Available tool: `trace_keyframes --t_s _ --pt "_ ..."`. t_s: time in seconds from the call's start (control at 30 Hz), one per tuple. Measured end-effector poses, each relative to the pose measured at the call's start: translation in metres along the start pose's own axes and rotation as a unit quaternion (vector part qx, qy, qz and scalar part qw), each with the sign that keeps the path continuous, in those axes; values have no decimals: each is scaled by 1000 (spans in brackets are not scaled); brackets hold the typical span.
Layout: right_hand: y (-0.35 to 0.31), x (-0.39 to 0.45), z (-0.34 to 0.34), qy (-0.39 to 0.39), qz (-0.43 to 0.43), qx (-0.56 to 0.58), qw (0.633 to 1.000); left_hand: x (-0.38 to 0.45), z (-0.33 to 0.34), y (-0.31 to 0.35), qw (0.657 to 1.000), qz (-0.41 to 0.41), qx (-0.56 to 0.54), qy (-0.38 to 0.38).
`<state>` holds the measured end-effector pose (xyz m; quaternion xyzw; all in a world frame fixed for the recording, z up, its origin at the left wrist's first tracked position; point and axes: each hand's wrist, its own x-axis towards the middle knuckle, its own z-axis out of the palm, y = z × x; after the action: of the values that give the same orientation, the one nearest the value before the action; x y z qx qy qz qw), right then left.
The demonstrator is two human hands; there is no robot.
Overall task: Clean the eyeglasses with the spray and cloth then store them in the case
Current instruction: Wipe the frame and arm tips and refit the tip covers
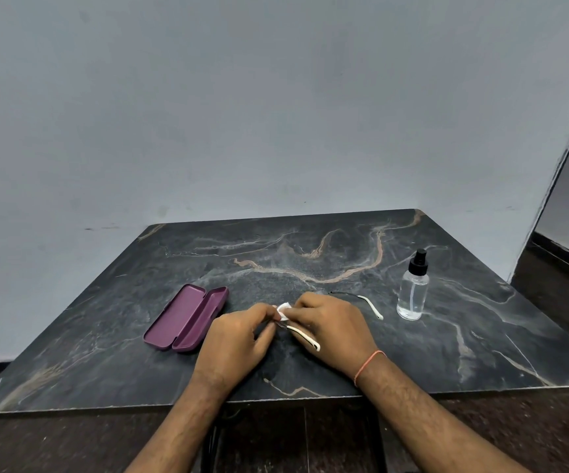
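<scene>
The eyeglasses (305,335) have thin dark arms with white tips and sit between my two hands, low over the dark marble table (310,261). My left hand (238,339) pinches the frame at its left side. My right hand (331,326) presses a small white cloth (283,309) against the front of the glasses. One arm of the glasses sticks out to the right of my right hand, the other points toward me. The lenses are hidden by my fingers. The purple case (186,317) lies open to the left. The clear spray bottle (413,286) stands upright to the right.
A pale grey wall rises right behind the table. The table's front edge runs just under my forearms, with a dark floor below. An orange thread band (368,365) circles my right wrist.
</scene>
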<state>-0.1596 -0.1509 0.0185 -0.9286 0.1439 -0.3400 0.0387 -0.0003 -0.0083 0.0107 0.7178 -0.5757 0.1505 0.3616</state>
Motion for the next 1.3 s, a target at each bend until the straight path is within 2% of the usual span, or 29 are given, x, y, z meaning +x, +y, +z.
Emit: trace_keyframes --t_s 0.17,0.4,0.6,0.7,0.87,1.03,1.13,1.3 --pt "2 -1 4 29 63 -43 997 1 0 0 1000 5 -4 4" --pt "-1 0 -3 -57 27 23 998 2 -1 2 1000 17 22 4" --pt "0 0 6 -3 58 -79 995 2 -1 2 1000 22 20 1" --pt "2 1 8 15 76 -58 995 1 -1 2 999 23 23 -3" --pt "-1 -1 -1 -27 13 -7 1000 1 -3 3 1000 14 23 -3" --pt "0 0 5 -12 53 -73 996 2 -2 2 1000 7 16 -10" --pt "2 1 5 1 72 -47 996 1 -2 2 1000 3 16 -11" --pt "-4 0 -5 -45 24 21 998 1 -3 4 1000 -8 14 -9"
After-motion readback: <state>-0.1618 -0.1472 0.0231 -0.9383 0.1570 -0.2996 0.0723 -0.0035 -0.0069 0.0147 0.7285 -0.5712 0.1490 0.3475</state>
